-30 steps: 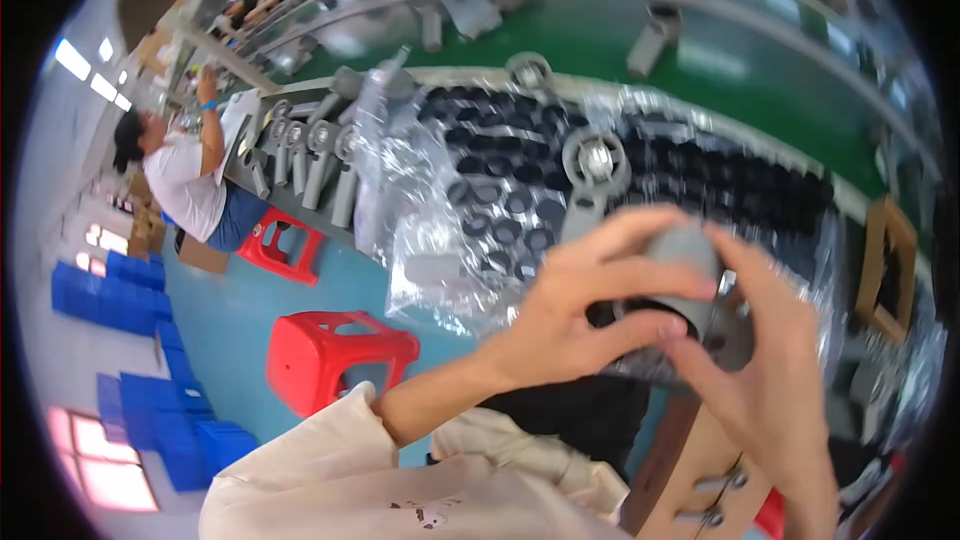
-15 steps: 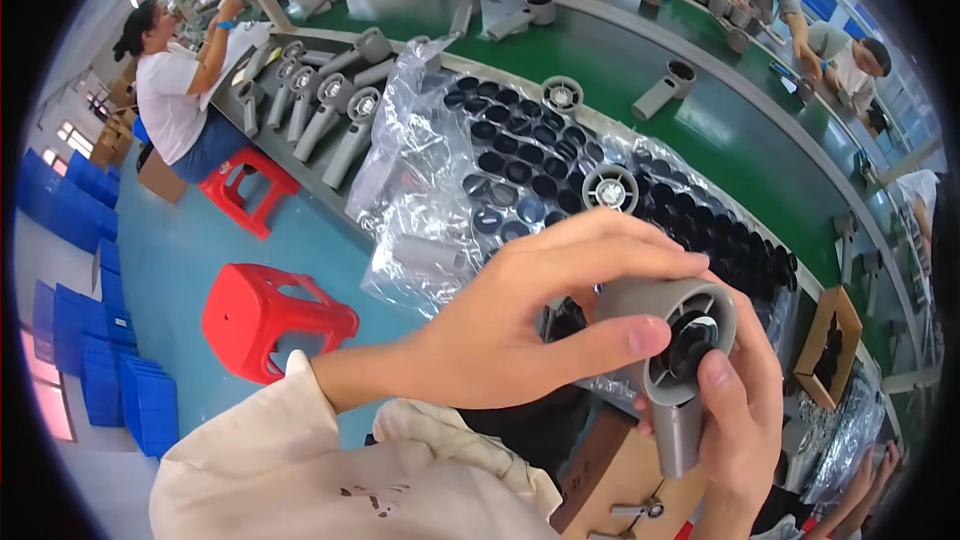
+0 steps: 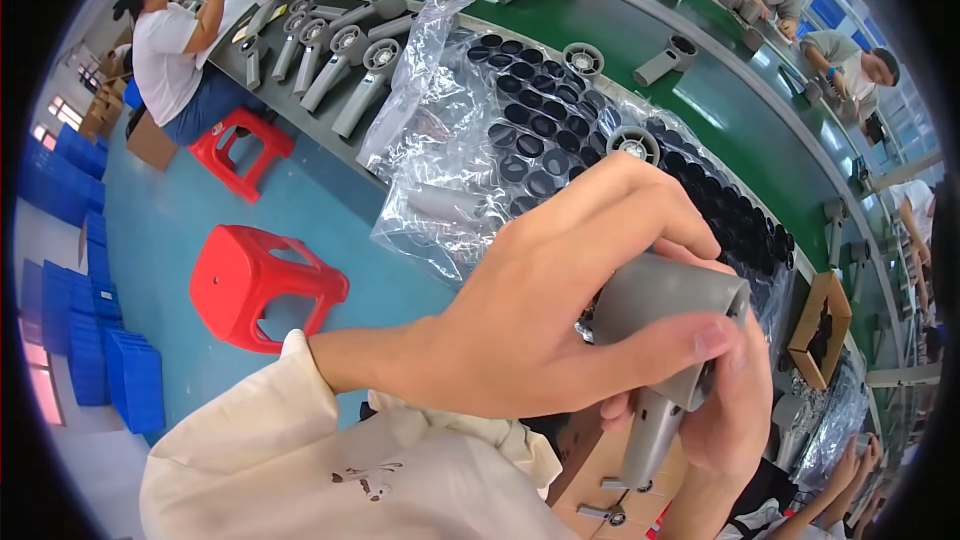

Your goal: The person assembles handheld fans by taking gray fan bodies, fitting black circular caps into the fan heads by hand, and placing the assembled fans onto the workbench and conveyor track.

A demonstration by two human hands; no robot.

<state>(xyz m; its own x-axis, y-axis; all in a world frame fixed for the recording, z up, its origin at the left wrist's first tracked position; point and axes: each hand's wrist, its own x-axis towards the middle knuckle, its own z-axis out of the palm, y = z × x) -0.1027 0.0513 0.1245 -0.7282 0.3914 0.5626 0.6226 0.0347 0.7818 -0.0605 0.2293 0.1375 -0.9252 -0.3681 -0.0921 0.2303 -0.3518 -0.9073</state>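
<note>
Turned rightward, that grey cylindrical plastic housing (image 3: 665, 302) looks light, stiff, best barrel-held; left hand (image 3: 545, 315) and right hand (image 3: 735, 410) fingers grip it.

The held tube (image 3: 668, 292) is gray, the round caps (image 3: 722, 200) are black, the 2 stools (image 3: 225, 285) are red, and the belt (image 3: 738, 112) is green.

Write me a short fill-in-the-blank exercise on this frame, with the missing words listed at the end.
1. The left hand and right hand hold a housing whose colour is ____.
2. The nearer stool is coloured ____.
3. The round discs lying on the clear plastic are mostly ____ in colour.
4. The stacked blue bins stand toward the picture's ____ edge.

Missing words: grey; red; black; left.
</note>
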